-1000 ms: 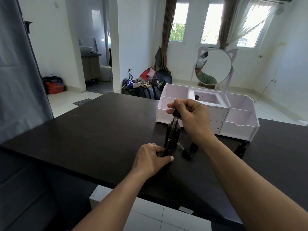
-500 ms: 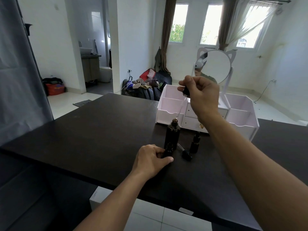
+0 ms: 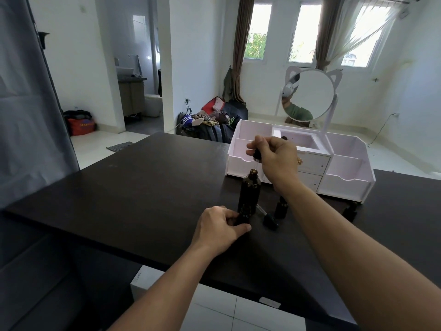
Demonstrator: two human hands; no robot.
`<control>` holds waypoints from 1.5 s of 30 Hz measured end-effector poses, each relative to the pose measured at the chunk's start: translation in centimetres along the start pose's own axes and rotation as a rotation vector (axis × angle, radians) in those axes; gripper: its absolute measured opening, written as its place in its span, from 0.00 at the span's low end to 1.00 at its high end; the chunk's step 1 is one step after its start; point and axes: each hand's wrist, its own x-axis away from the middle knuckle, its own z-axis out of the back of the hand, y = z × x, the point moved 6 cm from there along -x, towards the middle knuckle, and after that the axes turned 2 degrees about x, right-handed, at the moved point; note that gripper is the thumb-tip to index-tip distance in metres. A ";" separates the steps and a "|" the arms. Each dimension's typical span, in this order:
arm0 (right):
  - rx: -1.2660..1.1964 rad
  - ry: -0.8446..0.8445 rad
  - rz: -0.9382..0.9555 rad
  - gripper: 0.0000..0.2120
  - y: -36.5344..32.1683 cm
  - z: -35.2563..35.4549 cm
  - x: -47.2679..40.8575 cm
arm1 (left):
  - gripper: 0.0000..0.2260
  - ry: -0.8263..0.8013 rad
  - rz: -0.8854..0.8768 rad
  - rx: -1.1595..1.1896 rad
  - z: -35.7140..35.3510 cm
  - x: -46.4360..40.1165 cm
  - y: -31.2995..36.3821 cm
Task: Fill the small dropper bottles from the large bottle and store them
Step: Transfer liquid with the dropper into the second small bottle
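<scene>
1. Since half a second ago your right hand [image 3: 274, 156] has come back down from in front of the mirror [image 3: 307, 94] and now hangs just above the mouth of the large bottle [image 3: 249, 194], a little to the right of it.
2. Your right hand pinches the black bulb of the dropper [image 3: 257, 156] between thumb and fingertips; its thin glass tube points down toward the large bottle's neck, but it is too faint to tell whether it carries liquid.
3. Your left hand [image 3: 219, 230] curls round a small dark bottle [image 3: 242, 217] that stands on the table [image 3: 119, 199] in front of the large bottle's base, touching or nearly so.
4. To my eye you are mid-transfer: the dropper is out of the large bottle, and the next move calls for steering its tip to the narrow mouth of the small bottle you are steadying, then squeezing gently.
5. Right of the large bottle a loose dropper cap [image 3: 268, 217] lies on its side, with another small bottle [image 3: 281, 209] upright just beyond it; a third dark one [image 3: 349, 211] stands well to the right.
6. Behind the large bottle sits the white organiser [image 3: 346, 180], boxy, matte, with open compartments and drawers, where the small bottles would be stored.
7. All the bottles are dark, glossy and cylindrical; the table is flat, dark and matte.
</scene>
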 end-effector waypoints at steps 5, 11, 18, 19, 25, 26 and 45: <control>0.054 0.009 -0.017 0.13 1.0 -0.4 0.4 | 0.16 -0.003 -0.001 0.001 0.0 0.0 0.0; 0.049 0.038 -0.010 0.14 0.9 -0.2 0.6 | 0.17 0.005 -0.013 -0.007 0.1 0.0 0.1; -0.015 0.064 -0.014 0.12 1.1 -0.1 0.8 | 0.17 -0.014 -0.002 0.000 0.1 0.1 0.1; -0.024 0.067 -0.014 0.12 1.1 -0.1 0.8 | 0.17 -0.013 -0.001 0.002 0.0 0.1 0.1; -0.042 0.074 -0.015 0.12 1.4 0.0 0.9 | 0.16 -0.017 0.004 0.002 0.0 0.1 0.0; -0.049 0.073 -0.018 0.12 1.4 0.0 0.9 | 0.17 -0.016 0.003 0.001 0.0 0.1 0.0; -0.020 0.109 0.232 0.11 -6.2 1.9 -0.8 | 0.17 -0.027 0.010 -0.032 0.0 0.0 0.1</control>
